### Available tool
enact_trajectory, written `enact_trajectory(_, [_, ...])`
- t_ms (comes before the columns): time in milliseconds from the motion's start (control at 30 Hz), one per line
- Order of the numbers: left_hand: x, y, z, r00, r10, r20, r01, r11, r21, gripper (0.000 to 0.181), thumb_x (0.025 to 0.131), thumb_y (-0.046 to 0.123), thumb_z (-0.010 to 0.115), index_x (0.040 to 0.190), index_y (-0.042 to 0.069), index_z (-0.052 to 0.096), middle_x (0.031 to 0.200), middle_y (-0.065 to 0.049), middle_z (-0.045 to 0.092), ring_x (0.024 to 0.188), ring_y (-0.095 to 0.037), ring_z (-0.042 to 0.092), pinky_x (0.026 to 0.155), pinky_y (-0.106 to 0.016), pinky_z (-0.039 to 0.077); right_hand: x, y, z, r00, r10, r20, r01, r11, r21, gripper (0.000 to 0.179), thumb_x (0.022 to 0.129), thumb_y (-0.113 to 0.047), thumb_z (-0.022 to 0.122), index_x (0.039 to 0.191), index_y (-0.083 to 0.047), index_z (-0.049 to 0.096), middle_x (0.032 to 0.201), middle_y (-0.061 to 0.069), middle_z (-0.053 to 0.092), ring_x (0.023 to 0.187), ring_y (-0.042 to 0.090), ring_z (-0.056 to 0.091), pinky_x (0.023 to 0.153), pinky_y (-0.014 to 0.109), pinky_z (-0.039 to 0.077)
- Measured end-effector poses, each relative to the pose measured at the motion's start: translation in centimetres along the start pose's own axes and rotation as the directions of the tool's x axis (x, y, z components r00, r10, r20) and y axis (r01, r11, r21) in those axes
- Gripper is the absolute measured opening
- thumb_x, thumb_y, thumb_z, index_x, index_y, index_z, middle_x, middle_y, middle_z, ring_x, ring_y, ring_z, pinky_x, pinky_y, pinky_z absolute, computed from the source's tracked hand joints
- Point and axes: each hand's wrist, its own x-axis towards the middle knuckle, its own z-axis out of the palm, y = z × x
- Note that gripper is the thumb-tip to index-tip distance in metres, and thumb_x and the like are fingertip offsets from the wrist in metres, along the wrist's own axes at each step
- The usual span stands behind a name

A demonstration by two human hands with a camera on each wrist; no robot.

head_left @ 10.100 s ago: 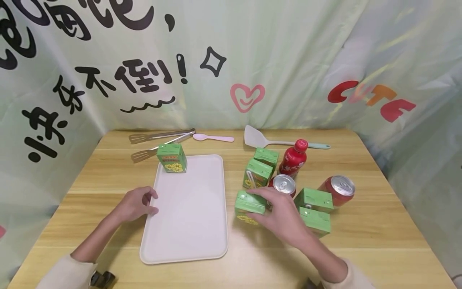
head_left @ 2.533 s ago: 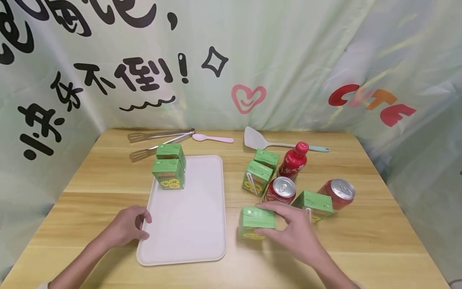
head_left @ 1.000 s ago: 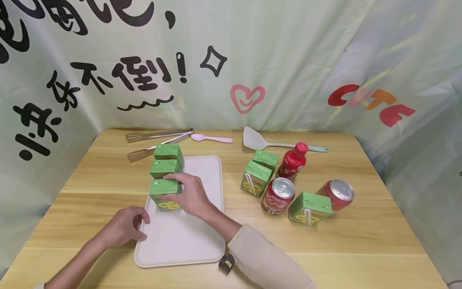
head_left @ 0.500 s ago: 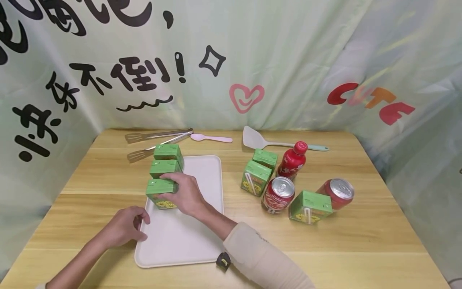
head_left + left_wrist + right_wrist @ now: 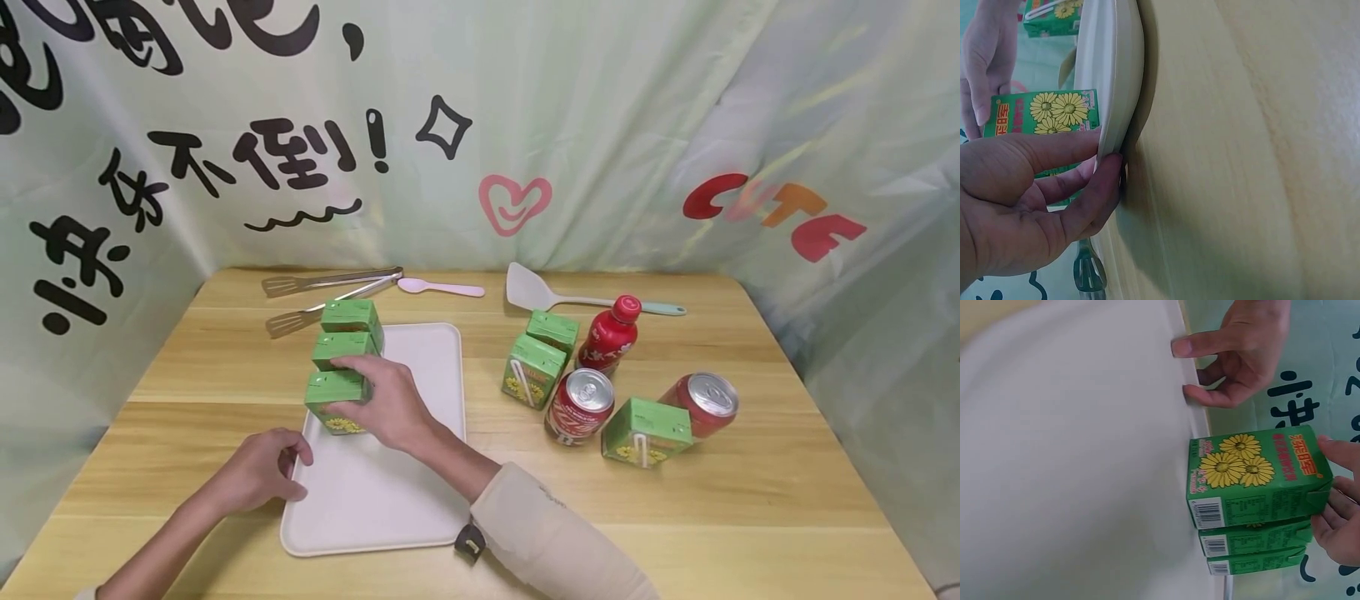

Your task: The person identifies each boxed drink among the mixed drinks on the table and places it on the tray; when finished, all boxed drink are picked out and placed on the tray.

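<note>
My right hand [image 5: 386, 404] grips a green juice box [image 5: 1254, 478] near its top. In the right wrist view, the box stands upright on the white tray [image 5: 382, 500], at the tray's left rim. Two more juice boxes [image 5: 348, 317] stand in line behind it; the row runs along the left edge up to the far corner. Yellow flowers are printed on the held box. My left hand [image 5: 1029, 200] pinches the tray's left rim between thumb and fingers, nearer to me than the boxes.
Right of the tray stand two juice boxes [image 5: 532, 371], a red-capped bottle [image 5: 609, 337], a red can [image 5: 579, 408], another juice box [image 5: 647, 433] and another can [image 5: 701, 404]. Along the back lie metal tongs [image 5: 330, 287], a pink spoon [image 5: 442, 287] and a spatula [image 5: 532, 287].
Two juice boxes have come from the right side onto the tray behind and in line with the first. My right hand carried the latest one leftward; the left hand slid nearer along the rim.
</note>
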Motion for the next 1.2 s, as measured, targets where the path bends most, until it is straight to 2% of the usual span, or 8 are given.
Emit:
enact_trajectory(200, [0.0, 0.0, 0.0, 1.000, 0.001, 0.002, -0.001, 1.000, -0.001, 0.036, 0.057, 0.002, 0.082, 0.086, 0.005, 0.061, 0.069, -0.003, 0.051, 0.063, -0.014, 0.046, 0.054, -0.022, 0.039, -0.6, -0.4, -1.3, 0.998, -0.051, -0.037, 0.052, 0.998, 0.027, 0.049, 0.075, -0.022, 0.079, 0.120, -0.011, 0.063, 0.122, 0.002, 0.065, 0.117, 0.011, 0.058, 0.095, 0.017, 0.044])
enact_trajectory(333, [0.0, 0.0, 0.0, 1.000, -0.004, -0.003, 0.004, 1.000, 0.002, 0.036, 0.057, 0.002, 0.083, 0.085, 0.005, 0.061, 0.069, -0.003, 0.051, 0.063, -0.013, 0.045, 0.054, -0.022, 0.039, -1.2, -0.6, -2.5, 0.998, -0.048, -0.035, 0.051, 0.995, 0.082, 0.047, 0.075, -0.018, 0.079, 0.119, -0.008, 0.063, 0.122, 0.004, 0.066, 0.119, 0.014, 0.058, 0.100, 0.021, 0.043])
enact_trajectory(533, [-0.1, 0.2, 0.0, 1.000, -0.019, -0.002, 0.019, 1.000, -0.011, 0.036, 0.057, 0.001, 0.082, 0.086, 0.005, 0.060, 0.068, -0.004, 0.051, 0.063, -0.014, 0.045, 0.053, -0.022, 0.039, -2.6, -0.1, -4.6, 0.997, -0.052, -0.065, 0.057, 0.995, 0.085, 0.048, 0.075, -0.017, 0.079, 0.119, -0.007, 0.063, 0.121, 0.005, 0.066, 0.117, 0.017, 0.059, 0.102, 0.024, 0.043])
enact_trajectory(667, [-0.2, 0.3, 0.0, 1.000, -0.021, -0.004, 0.021, 1.000, -0.020, 0.036, 0.057, 0.000, 0.081, 0.086, 0.004, 0.060, 0.068, -0.004, 0.051, 0.063, -0.014, 0.045, 0.053, -0.022, 0.039, -4.1, 0.6, -6.4, 0.992, -0.045, -0.119, 0.053, 0.996, 0.072, 0.049, 0.072, -0.016, 0.081, 0.117, -0.007, 0.065, 0.118, 0.004, 0.068, 0.115, 0.016, 0.061, 0.100, 0.026, 0.045])
enact_trajectory(967, [-0.1, 0.2, 0.1, 1.000, -0.026, -0.005, 0.026, 1.000, -0.009, 0.036, 0.056, 0.001, 0.082, 0.085, 0.005, 0.060, 0.068, -0.004, 0.051, 0.063, -0.014, 0.045, 0.054, -0.022, 0.038, -8.1, 1.3, -11.8, 0.983, 0.069, -0.169, -0.064, 0.997, 0.036, 0.053, 0.068, -0.022, 0.084, 0.118, -0.018, 0.066, 0.119, -0.003, 0.067, 0.114, 0.013, 0.061, 0.098, 0.032, 0.048])
enact_trajectory(1067, [-0.1, 0.2, 0.1, 1.000, -0.029, -0.004, 0.029, 1.000, -0.008, 0.036, 0.056, 0.001, 0.082, 0.085, 0.005, 0.060, 0.068, -0.004, 0.051, 0.063, -0.014, 0.045, 0.054, -0.022, 0.038, -9.6, 1.7, -13.6, 0.982, 0.080, -0.172, -0.072, 0.996, 0.053, 0.055, 0.068, -0.019, 0.084, 0.119, -0.017, 0.064, 0.121, -0.002, 0.066, 0.116, 0.014, 0.060, 0.097, 0.028, 0.047])
enact_trajectory(1200, [0.0, 0.2, 0.1, 1.000, -0.028, -0.003, 0.028, 1.000, -0.005, 0.036, 0.056, 0.001, 0.082, 0.085, 0.005, 0.060, 0.069, -0.004, 0.051, 0.064, -0.015, 0.045, 0.054, -0.023, 0.038, -11.4, 2.3, -16.0, 0.980, 0.055, -0.190, -0.052, 0.998, 0.019, 0.056, 0.068, -0.015, 0.083, 0.121, -0.013, 0.063, 0.120, 0.001, 0.067, 0.115, 0.013, 0.060, 0.097, 0.019, 0.044])
